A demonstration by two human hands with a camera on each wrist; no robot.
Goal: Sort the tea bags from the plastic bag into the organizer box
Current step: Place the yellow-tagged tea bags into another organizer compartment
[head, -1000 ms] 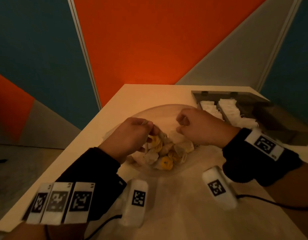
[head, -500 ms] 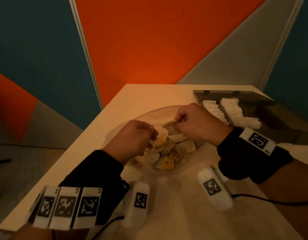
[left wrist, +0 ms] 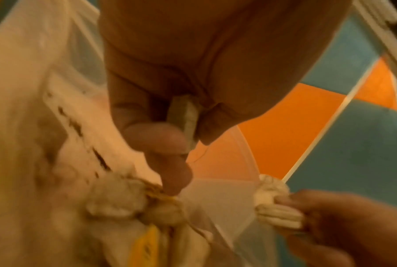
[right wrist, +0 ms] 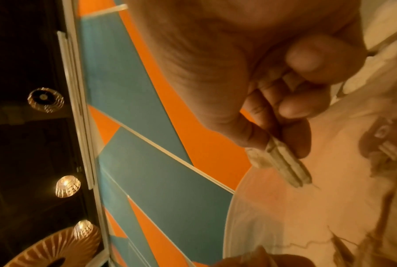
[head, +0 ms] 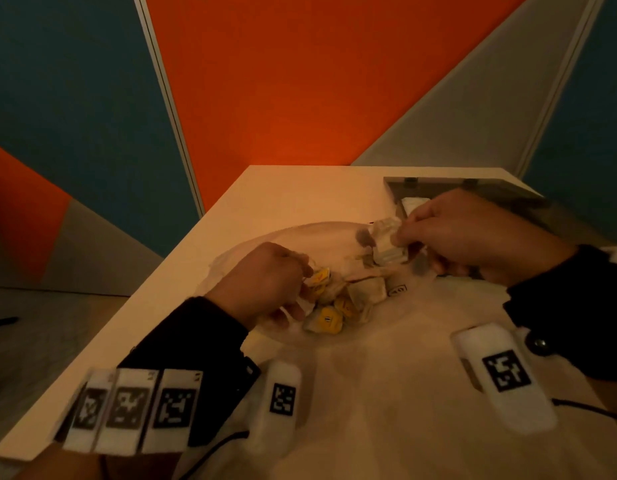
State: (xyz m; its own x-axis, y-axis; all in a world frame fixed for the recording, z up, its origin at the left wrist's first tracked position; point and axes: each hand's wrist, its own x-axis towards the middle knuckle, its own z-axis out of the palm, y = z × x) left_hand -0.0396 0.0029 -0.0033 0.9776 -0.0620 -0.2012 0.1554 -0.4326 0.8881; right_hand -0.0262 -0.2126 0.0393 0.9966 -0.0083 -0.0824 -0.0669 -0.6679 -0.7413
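Observation:
On the table lies a clear plastic bag (head: 300,237) with a pile of tea bags (head: 345,299), some with yellow tags. My left hand (head: 300,271) is in the bag at the pile's left side; in the left wrist view it pinches a flat tea bag (left wrist: 183,115) between thumb and finger. My right hand (head: 400,233) holds a small stack of white tea bags (head: 386,242) above the bag's far right edge, right beside the grey organizer box (head: 490,187). In the right wrist view the stack (right wrist: 282,160) sticks out from between thumb and fingers.
The organizer box stands open at the table's far right corner with white tea bags (head: 412,202) in it, mostly hidden by my right hand. The table's left edge (head: 196,244) runs close to the bag. Orange, teal and grey wall panels stand behind.
My right hand has lifted a stack of tea bags out of the pile and carried it up and to the right, to the organizer box. My left hand has stayed in the bag.

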